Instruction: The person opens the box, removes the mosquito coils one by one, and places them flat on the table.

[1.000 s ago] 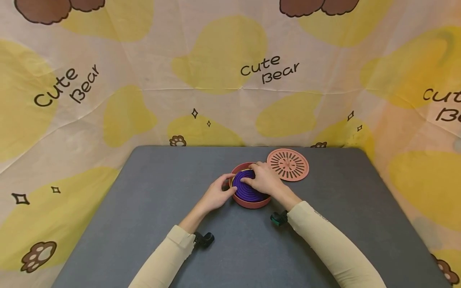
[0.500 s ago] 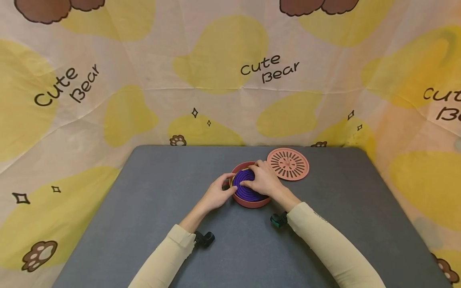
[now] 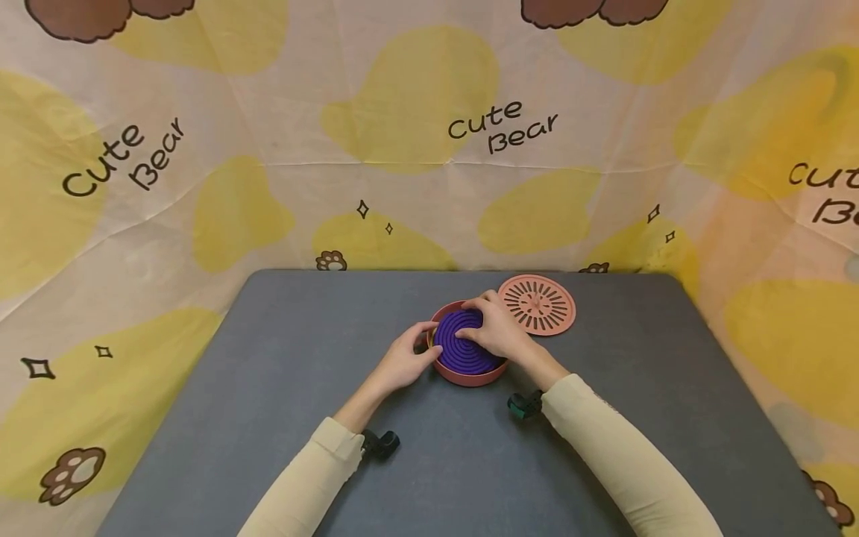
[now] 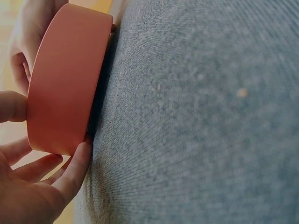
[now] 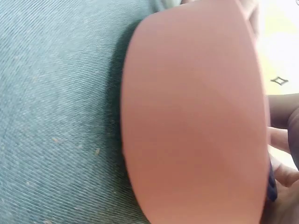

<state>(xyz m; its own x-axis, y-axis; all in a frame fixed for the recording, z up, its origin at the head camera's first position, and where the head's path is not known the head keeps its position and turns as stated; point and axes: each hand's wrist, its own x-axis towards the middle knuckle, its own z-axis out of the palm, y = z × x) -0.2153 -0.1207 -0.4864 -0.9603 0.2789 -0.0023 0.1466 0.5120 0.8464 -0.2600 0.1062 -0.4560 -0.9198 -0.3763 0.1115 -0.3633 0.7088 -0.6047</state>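
A round pink box (image 3: pixel 470 379) stands on the grey table in the head view. Inside it is a purple mosquito coil (image 3: pixel 463 356), spiral side up. My left hand (image 3: pixel 401 362) grips the box's left side, its thumb near the coil's edge; the left wrist view shows its fingers against the box wall (image 4: pixel 65 79). From the right, my right hand (image 3: pixel 502 328) reaches over the box and pinches the coil, thumb on top and fingers at the far edge. A dark bit of the coil (image 5: pixel 272 182) shows by those fingers in the right wrist view; the box hides the rest.
A pink slotted lid (image 3: pixel 537 317) lies on the table just behind and to the right of the box. The grey table (image 3: pixel 335 313) ends at a patterned cloth backdrop (image 3: pixel 403 134) at the back and sides.
My right hand has shifted slightly right, its thumb sliding over the coil. More of the purple spiral shows now, and the coil looks flatter in the box. My left hand stays put.
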